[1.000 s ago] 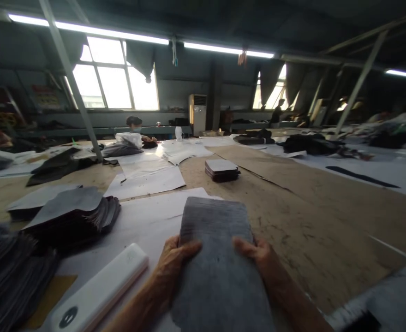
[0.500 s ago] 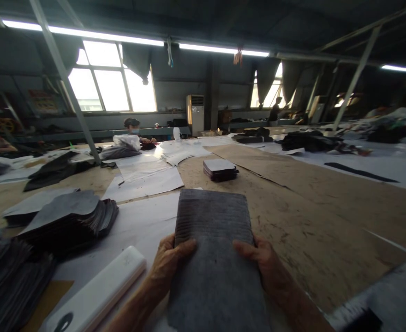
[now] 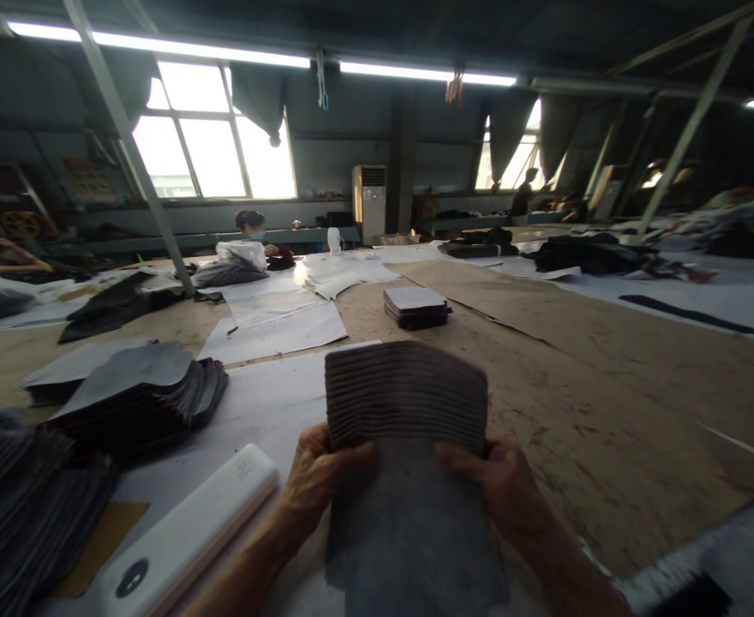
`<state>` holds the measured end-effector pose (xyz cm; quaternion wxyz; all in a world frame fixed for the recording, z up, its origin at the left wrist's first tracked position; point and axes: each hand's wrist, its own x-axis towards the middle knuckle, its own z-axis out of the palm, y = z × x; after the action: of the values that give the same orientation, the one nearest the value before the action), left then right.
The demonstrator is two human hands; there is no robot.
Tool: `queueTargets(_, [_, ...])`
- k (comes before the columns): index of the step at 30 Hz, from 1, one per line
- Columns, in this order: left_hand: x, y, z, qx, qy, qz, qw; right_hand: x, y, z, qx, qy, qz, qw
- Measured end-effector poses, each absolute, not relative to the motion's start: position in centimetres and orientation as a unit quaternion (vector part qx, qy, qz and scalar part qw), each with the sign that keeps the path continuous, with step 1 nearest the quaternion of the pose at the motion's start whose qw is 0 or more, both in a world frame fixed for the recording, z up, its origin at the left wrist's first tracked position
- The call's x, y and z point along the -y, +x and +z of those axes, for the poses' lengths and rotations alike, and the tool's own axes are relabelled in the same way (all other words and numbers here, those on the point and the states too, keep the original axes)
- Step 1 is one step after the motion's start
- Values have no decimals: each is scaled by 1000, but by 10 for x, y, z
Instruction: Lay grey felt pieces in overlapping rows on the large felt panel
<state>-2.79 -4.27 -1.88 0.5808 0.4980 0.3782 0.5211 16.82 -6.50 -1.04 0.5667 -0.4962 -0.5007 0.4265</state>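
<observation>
A thick stack of dark grey fabric pieces (image 3: 409,514) is held between my two hands over the table. Its far edge is fanned into many ridged layers. My left hand (image 3: 326,476) grips the left side, thumb on the top piece. On the opposite side my right hand (image 3: 489,471) holds the stack the same way. The fingers beneath it are hidden. Left of my left forearm lies a long white device with a dark oval (image 3: 203,523), perhaps a power bank. Beyond the held stack, a small pile of fabric pieces (image 3: 416,307) rests on the table.
Several stacks of cut fabric (image 3: 139,398) stand on the left, beside a metal pole (image 3: 129,146). White paper sheets (image 3: 274,330) lie on the brown table covering (image 3: 608,411). A person in a mask (image 3: 249,224) is across the table, behind a plastic-wrapped bundle (image 3: 232,264).
The far end of the stack has bent and fanned out, so its layered edges show more plainly. Both hands keep their hold on the sides. The view has shifted slightly.
</observation>
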Motion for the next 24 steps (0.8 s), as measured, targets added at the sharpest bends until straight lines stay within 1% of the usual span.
queueTargets(2, [45,-27,-15,-383,512,534,553,62,170,-14,440,-446,542,560])
queueTargets(3, [46,-26,-12,-381,518,540,543,61,170,-16,426,-423,568,563])
queueTargets(4, [47,-27,-10,-377,521,544,539,61,169,-17,423,-420,557,578])
queueTargets(5, [48,-27,-7,-371,517,547,544,62,169,-18,437,-429,519,596])
queueTargets(8, [45,-27,-7,-351,472,544,598,68,166,-16,527,-470,326,629])
queueTargets(9, [44,-26,-9,-342,453,537,624,70,165,-15,559,-471,273,625])
queueTargets(11, [41,-25,-15,-327,428,520,663,73,165,-12,605,-468,225,604])
queueTargets(13, [40,-25,-21,-333,424,513,667,72,166,-10,602,-482,245,588])
queueTargets(14, [40,-26,-22,-347,432,515,654,70,166,-10,581,-488,289,583])
queueTargets(17, [43,-30,-19,-394,507,518,565,65,168,-10,474,-460,498,562])
queueTargets(18, [44,-31,-16,-394,539,520,532,64,168,-11,441,-442,554,550])
queueTargets(19, [45,-33,-14,-383,563,529,506,63,167,-11,421,-430,587,542])
queueTargets(20, [45,-33,-12,-363,572,539,500,63,166,-12,417,-431,589,542])
queueTargets(21, [45,-33,-11,-339,563,543,522,64,165,-13,427,-442,563,553])
queueTargets(24, [45,-30,-14,-292,466,514,659,68,161,-13,501,-472,405,602])
